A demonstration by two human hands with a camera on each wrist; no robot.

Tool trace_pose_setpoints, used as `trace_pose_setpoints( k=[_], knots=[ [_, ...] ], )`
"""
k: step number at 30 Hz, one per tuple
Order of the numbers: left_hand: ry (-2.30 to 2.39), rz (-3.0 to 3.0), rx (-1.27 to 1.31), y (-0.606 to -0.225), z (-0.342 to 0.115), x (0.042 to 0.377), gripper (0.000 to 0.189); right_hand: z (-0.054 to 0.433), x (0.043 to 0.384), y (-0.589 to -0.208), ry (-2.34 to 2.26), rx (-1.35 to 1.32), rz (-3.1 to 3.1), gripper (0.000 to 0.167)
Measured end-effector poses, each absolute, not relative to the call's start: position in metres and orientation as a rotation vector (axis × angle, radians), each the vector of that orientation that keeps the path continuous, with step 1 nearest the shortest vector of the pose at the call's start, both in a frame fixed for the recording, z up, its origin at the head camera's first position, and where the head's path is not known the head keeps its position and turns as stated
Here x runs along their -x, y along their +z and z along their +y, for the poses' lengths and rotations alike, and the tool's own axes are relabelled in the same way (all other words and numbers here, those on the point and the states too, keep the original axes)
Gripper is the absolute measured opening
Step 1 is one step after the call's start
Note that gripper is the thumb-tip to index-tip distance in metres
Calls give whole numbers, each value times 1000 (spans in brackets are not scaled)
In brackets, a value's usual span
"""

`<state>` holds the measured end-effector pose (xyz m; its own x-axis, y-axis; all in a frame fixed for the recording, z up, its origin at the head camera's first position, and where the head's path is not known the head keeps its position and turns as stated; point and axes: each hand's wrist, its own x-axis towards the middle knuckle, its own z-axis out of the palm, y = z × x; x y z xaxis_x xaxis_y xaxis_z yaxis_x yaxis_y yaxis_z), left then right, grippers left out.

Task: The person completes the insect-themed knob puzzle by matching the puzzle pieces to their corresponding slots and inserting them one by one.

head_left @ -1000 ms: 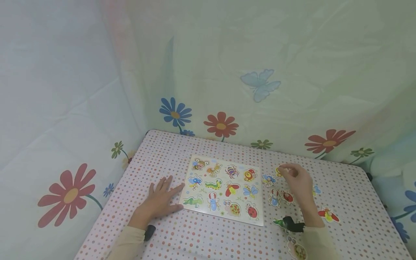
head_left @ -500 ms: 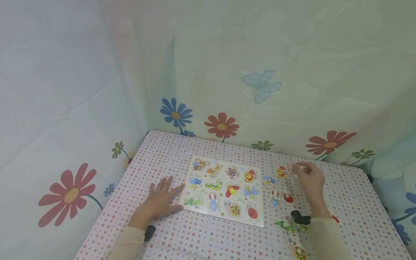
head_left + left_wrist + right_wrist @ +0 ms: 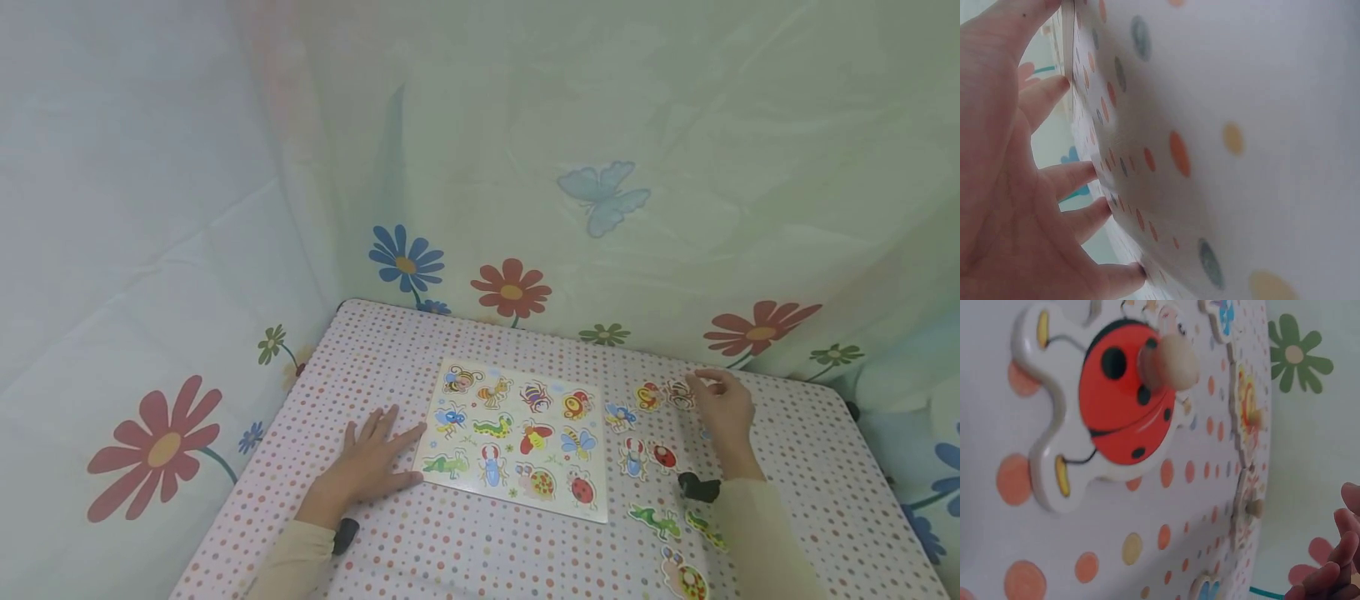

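My left hand (image 3: 372, 461) lies with fingers spread on the dotted cloth, thumb and forefinger touching the left edge of an insect puzzle board (image 3: 468, 483). In the left wrist view that hand's fingertips (image 3: 1079, 179) rest on the cloth. My right hand (image 3: 726, 417) hovers just right of a spider piece (image 3: 680, 395), fingers loosely bent. The right wrist view shows those fingers (image 3: 1329, 575) apart from the spider piece's wooden knob (image 3: 1255, 508), holding nothing. Left of the spider lies a yellow-and-red bug piece (image 3: 647, 397). A ladybird piece (image 3: 1125, 394) is close to the right wrist camera.
Right of the board lie more knobbed pieces: a blue fly (image 3: 621, 417), a stag beetle (image 3: 633, 458), a grasshopper (image 3: 655, 521), a caterpillar (image 3: 707, 529) and a snail (image 3: 684, 577). A floral curtain (image 3: 637, 292) stands behind the table. The right sleeve covers part of the table.
My right hand has moved right from the yellow-and-red bug piece, past the spider piece, which now shows more fully. The caterpillar piece has come into sight. My left hand has stayed still.
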<state>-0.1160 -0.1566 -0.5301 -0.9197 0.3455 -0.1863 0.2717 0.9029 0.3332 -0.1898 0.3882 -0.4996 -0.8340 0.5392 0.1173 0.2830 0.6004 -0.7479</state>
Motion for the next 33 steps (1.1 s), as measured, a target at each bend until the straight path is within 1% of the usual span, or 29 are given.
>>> trace_pose_setpoints(
  k=[8,17,24,33],
  knots=[
    [460,2823,-467,-529,-156,116,78,399,199,-510,1051,762,-2650,43],
    [459,2823,-467,-531,-157,117,79,403,200,-527,1052,872,-2706,44],
    [458,2831,-470,-531,-156,116,78,404,200,-534,1045,838,-2721,44],
    [451,2832,-468,-533,-157,117,79,402,200,-533,1014,811,-2758,45]
  ],
)
